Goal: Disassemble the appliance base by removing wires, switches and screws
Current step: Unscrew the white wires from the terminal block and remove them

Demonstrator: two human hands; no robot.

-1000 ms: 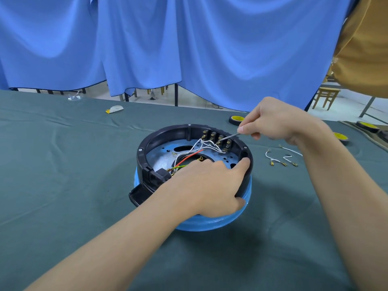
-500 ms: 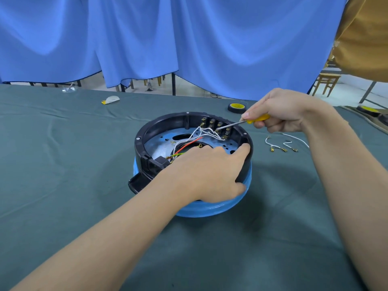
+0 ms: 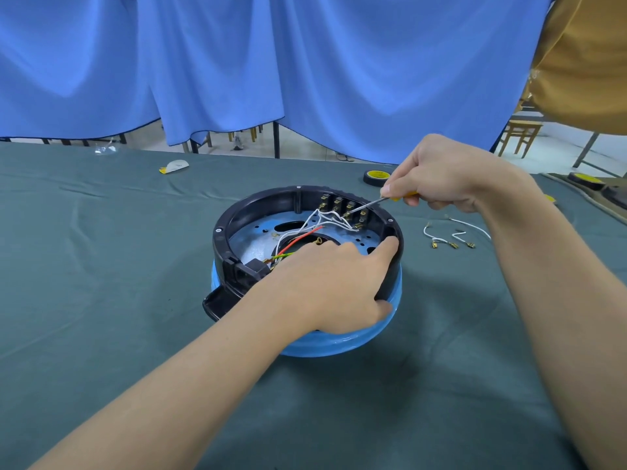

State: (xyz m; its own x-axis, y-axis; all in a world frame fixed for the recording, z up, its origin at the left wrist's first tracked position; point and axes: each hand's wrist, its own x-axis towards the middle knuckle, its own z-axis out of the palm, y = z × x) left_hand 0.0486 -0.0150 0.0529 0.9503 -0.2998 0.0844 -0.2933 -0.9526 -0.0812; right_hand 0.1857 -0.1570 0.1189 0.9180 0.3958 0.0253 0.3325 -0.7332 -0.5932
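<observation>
Head view: holds appliance base (image 3: 222, 232) at centre of frame with left hand (image 3: 334, 283), fingers curled over near right rim. Pinches screwdriver (image 3: 369, 204) in right hand (image 3: 441, 171) at upper right; points shaft down-left, tip at switch row (image 3: 342, 203) on far inner wall, nearer right hand.

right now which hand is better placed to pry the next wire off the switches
Right. The right hand holds the screwdriver with its tip at the switches; the left hand grips the base, steadying it.
</observation>
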